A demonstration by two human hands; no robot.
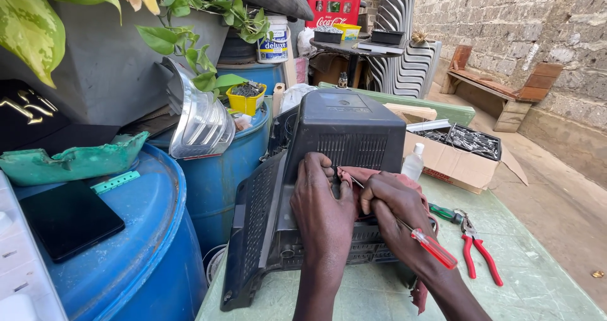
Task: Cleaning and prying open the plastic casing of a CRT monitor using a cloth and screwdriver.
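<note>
Your right hand (395, 204) is closing around a screwdriver with a clear red plastic handle and thin steel shaft (404, 231). Its long axis is running from the handle at lower right, nearest you, up and leftward to the tip, which is meeting the rear of the dark grey plastic television housing (344, 138) just beside your left hand. A dull red cloth (370, 175) is lying under the right hand. Your left hand (322, 201) is pressing flat, fingers curled, on the vented back panel; it appears to be steadying the casing rather than holding anything, though the fingertips are partly hidden. The housing is lying directly ahead of both hands, tilted face-down on the pale green tabletop (537, 283), with the left hand slightly nearer its centre. Red-handled pliers (477, 251) are resting on the table to your right. Farther off, a cardboard box of metal parts (458, 150) is sitting behind the housing.
</note>
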